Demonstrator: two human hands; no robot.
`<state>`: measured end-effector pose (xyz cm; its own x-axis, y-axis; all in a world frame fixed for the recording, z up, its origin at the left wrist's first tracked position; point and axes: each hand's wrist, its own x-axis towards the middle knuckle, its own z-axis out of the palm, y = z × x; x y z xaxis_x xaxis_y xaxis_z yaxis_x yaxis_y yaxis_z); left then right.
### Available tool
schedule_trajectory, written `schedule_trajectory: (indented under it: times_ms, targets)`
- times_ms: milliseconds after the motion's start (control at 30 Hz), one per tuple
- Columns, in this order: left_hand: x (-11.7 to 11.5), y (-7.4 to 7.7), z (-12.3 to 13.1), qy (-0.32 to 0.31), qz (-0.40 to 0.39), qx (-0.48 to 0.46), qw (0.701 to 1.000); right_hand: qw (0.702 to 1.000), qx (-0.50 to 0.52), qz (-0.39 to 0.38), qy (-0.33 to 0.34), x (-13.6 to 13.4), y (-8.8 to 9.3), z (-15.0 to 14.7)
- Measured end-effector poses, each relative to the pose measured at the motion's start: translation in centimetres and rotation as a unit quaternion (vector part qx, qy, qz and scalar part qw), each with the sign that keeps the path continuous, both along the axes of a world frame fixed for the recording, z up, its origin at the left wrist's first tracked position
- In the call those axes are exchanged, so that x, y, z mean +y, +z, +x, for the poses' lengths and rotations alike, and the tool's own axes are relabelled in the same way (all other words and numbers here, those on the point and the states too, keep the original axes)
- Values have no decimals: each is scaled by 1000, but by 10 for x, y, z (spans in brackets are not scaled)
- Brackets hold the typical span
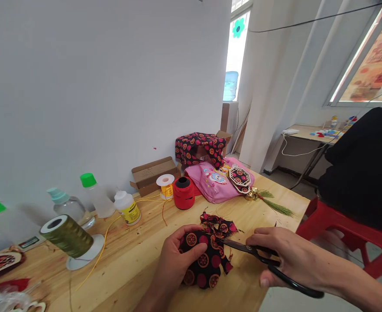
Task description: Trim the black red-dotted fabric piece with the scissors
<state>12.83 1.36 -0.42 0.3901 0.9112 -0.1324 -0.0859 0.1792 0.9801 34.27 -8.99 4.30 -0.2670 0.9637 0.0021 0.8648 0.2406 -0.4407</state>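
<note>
My left hand (182, 255) grips a piece of black fabric (199, 277) printed with red and orange round motifs, its thumb lying across the front. In my right hand (288, 251) is a pair of black-handled scissors (259, 256), pointing left. The blades reach the fabric's right edge, where a narrow strip hangs down. Whether the blades are apart there I cannot tell. Just behind, frayed scraps of the same cloth (221, 225) lie on the wooden table (139, 255).
Behind my hands are a red ribbon roll (183, 194), a yellow cord spool (166, 186), a glue bottle (127, 209) and a pink bag (204, 182) bearing an octagonal tasselled ornament (239, 178). An olive thread cone (68, 238) leans at left. A person in black (363, 164) sits on a red stool (347, 234).
</note>
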Motion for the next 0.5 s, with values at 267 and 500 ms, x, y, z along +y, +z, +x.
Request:
schedule_trajectory:
  times_ms: [267, 500]
  targets:
    - [0, 0, -1, 0, -4, 6, 1000, 997, -77, 8, -25, -1, -6, -10]
    - [0, -6, 1, 17, 2, -8, 1000, 989, -140, 43, -27, 1, -13, -19]
